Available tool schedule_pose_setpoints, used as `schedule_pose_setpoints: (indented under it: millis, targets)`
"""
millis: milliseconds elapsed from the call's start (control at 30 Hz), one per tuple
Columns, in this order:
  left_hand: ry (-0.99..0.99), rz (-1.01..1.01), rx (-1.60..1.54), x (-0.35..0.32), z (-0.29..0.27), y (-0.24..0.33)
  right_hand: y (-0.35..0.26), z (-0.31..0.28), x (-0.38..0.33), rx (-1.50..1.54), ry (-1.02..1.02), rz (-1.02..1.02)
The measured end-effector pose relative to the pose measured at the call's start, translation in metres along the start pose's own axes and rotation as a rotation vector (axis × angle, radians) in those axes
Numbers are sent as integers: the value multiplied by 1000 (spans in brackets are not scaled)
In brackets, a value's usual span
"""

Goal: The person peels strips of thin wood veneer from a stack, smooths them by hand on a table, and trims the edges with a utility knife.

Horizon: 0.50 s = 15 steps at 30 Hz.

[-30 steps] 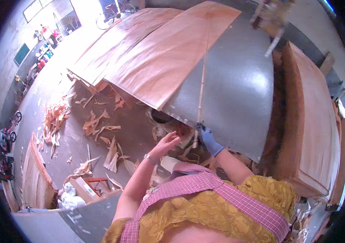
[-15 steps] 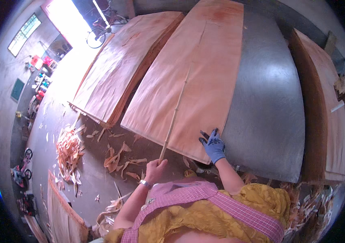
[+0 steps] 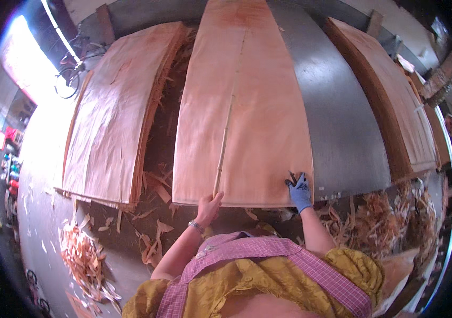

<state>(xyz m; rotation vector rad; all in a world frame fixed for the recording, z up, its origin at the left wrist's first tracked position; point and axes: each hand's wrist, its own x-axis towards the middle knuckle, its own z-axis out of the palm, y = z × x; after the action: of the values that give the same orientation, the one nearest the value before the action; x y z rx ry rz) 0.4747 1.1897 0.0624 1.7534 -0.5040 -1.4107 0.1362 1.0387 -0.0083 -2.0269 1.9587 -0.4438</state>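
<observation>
Left-hand grip (image 3: pixel 209 208): bare, fingers closed around the near end of a thin pale stick (image 3: pixel 229 114). The stick lies over a long wooden sheet (image 3: pixel 273 127), left of its middle at the near end; its long axis runs away from the person, far tip leaning slightly right. Whether its full length touches the sheet cannot be determined. Right-hand grip (image 3: pixel 299 192): blue glove, fingers parted, holding nothing, resting on the sheet near its near right corner. The sheet points lengthwise away from the person, with grey worktop (image 3: pixel 342 127) exposed along its right side. One stack of sheets (image 3: pixel 114 111) stands to the left, apart; shavings (image 3: pixel 80 254) lie on the floor before it.
</observation>
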Motion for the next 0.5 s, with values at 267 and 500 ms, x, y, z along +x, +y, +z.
schedule_pose_setpoints:
  millis: [267, 500]
  targets:
    - [-53, 98, 103, 23, -82, 1, -91, 24, -6, -210, 157, 56]
    - [-117, 104, 120, 15, -105, -7, -26, 52, -15, -673, 238, 347]
